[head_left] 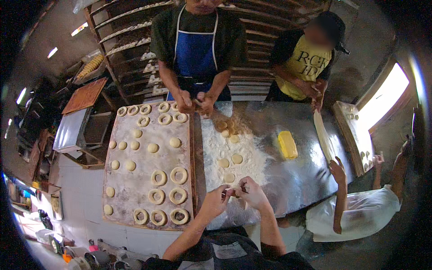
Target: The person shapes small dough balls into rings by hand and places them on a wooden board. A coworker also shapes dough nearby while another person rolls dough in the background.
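Over the near edge of the floured metal table, my left hand (214, 202) and my right hand (253, 193) meet with closed fingers. They pinch a small pale piece of dough (233, 186) between them. Most of it is hidden by my fingers, so its shape is unclear. Just beyond my fingertips lies a flat round of dough (229, 177), with a few more rounds (236, 158) farther off in the white flour (249, 155). To my left, a floured wooden board (135, 182) carries dough rings (178, 195) in its near right part and plain dough balls (153, 148) mid-board.
Across the table, a person in a blue apron (194, 56) works with both hands close together. At right, a person in a yellow shirt (302, 67) and one in white (355, 216) hold a long dough strip (323, 132). A yellow block (287, 145) sits on the metal table (292, 180).
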Action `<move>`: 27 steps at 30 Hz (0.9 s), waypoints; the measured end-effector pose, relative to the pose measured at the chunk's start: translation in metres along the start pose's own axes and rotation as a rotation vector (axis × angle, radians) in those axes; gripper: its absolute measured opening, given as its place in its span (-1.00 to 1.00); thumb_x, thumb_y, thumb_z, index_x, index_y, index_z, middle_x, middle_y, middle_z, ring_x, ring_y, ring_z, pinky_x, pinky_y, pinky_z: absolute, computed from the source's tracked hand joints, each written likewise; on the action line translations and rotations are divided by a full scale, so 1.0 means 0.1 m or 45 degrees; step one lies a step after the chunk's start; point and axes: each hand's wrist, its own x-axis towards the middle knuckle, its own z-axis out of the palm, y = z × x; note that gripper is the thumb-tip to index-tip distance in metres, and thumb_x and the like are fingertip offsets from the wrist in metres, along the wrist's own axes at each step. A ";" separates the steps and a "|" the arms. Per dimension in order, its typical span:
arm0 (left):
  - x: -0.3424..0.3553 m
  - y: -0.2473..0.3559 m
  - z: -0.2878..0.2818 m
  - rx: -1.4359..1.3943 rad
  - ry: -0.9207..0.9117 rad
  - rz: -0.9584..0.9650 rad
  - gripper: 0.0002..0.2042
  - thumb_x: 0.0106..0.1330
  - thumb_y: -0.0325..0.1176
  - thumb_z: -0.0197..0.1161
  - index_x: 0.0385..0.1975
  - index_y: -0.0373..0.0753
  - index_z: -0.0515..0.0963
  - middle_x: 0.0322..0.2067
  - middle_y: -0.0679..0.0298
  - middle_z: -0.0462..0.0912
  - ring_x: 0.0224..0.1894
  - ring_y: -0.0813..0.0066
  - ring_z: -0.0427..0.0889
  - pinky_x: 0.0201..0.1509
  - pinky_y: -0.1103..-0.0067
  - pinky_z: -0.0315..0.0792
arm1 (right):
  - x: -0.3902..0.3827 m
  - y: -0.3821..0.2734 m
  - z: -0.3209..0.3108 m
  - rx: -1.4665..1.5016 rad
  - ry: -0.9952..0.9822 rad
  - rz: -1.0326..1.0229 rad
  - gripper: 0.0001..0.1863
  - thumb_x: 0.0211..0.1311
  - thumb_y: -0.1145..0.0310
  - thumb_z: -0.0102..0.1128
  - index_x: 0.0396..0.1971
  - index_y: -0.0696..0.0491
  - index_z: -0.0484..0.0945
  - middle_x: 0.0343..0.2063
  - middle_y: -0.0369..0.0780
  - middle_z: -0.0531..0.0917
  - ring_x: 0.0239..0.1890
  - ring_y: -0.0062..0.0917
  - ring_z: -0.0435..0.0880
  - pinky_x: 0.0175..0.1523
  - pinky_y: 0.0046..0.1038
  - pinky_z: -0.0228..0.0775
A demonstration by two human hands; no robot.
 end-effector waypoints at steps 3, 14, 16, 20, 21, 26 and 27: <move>-0.02 0.17 0.00 -0.176 -0.028 -0.041 -0.65 0.34 -0.14 0.29 -0.01 -0.23 0.59 -0.27 0.02 0.73 -0.26 0.21 0.76 -0.12 0.45 0.59 | -0.13 -0.11 -0.18 0.226 -0.063 -0.074 -0.59 0.11 0.37 0.43 -0.15 0.09 0.38 -0.40 -0.28 0.53 -0.35 -0.60 0.51 -0.25 -0.50 0.43; 0.17 0.31 0.16 0.416 0.884 0.488 -0.63 0.04 -0.60 0.30 -0.12 -0.29 0.42 -0.40 0.15 0.50 -0.41 0.14 0.52 -0.28 0.34 0.44 | 0.24 -0.25 0.07 1.001 -0.351 -0.113 -0.19 -0.01 0.69 0.15 0.33 0.05 0.16 -0.04 -0.10 0.54 0.01 -0.28 0.58 0.14 -0.26 0.43; 0.13 0.30 0.17 0.209 0.793 0.512 -0.61 0.08 -0.60 0.27 -0.07 -0.29 0.38 -0.36 0.15 0.49 -0.37 0.20 0.52 -0.23 0.37 0.44 | 0.23 -0.18 0.01 1.414 -0.614 -0.232 -0.34 0.09 0.50 0.12 0.26 0.09 0.21 -0.03 -0.05 0.55 0.08 -0.22 0.57 0.21 -0.14 0.38; -0.04 0.30 0.16 -1.407 0.337 0.564 -0.71 0.34 -0.52 0.12 0.03 -0.30 0.32 -0.42 0.13 0.47 -0.33 0.28 0.52 -0.19 0.40 0.42 | 0.23 -0.17 0.05 1.669 -0.611 0.040 -0.50 0.25 0.29 0.01 0.19 0.07 0.26 -0.17 -0.08 0.60 -0.12 -0.30 0.64 -0.03 -0.22 0.54; -0.06 0.30 0.17 -1.439 0.429 0.586 -0.74 0.47 -0.31 0.04 0.04 -0.28 0.31 -0.42 0.18 0.47 -0.38 0.46 0.50 -0.28 0.47 0.41 | 0.24 -0.21 0.10 1.441 -0.529 -0.011 -0.54 0.31 0.25 -0.01 0.17 0.04 0.28 -0.17 -0.10 0.60 -0.13 -0.32 0.65 -0.06 -0.29 0.55; -0.22 0.15 -0.01 -0.046 0.771 0.262 -0.61 0.53 -0.03 -0.13 0.02 -0.26 0.34 -0.41 -0.03 0.54 -0.44 0.03 0.63 -0.38 0.29 0.47 | 0.12 -0.49 0.42 1.302 -0.626 -0.120 -0.56 0.48 0.07 -0.08 0.19 0.02 0.29 -0.19 -0.16 0.60 -0.22 -0.47 0.64 -0.25 -0.43 0.51; -0.26 0.11 -0.06 -0.013 0.763 0.223 -0.59 0.53 -0.02 -0.15 0.01 -0.28 0.36 -0.32 -0.07 0.56 -0.39 0.01 0.64 -0.36 0.28 0.49 | 0.12 -0.55 0.52 1.419 -0.619 -0.256 -0.50 0.47 0.01 -0.06 0.21 0.04 0.27 -0.17 -0.14 0.61 -0.27 -0.46 0.65 -0.24 -0.42 0.51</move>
